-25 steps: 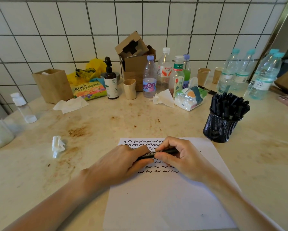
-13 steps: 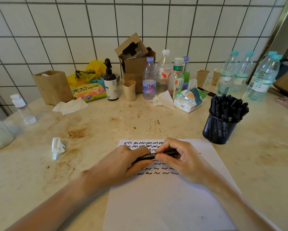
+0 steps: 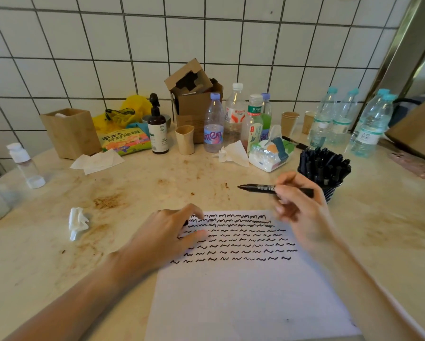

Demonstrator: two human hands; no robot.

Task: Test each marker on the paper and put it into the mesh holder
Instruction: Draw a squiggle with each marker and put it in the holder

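Right hand (image 3: 302, 210) grip pinching marker (image 3: 258, 187) mid-barrel, raised beside mesh holder (image 3: 329, 190); tip leftward.

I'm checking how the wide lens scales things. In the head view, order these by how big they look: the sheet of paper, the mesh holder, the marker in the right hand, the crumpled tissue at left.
1. Sheet of paper, far the largest, also nearest.
2. Mesh holder.
3. Marker and crumpled tissue: too alike to rank.

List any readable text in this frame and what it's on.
"东方" on the green-label bottle.
"nten", partly legible, on the purple-cap bottle.
Marker print: blurred.
Snack bag, pump bottle and red-label bottle text: too blurred.
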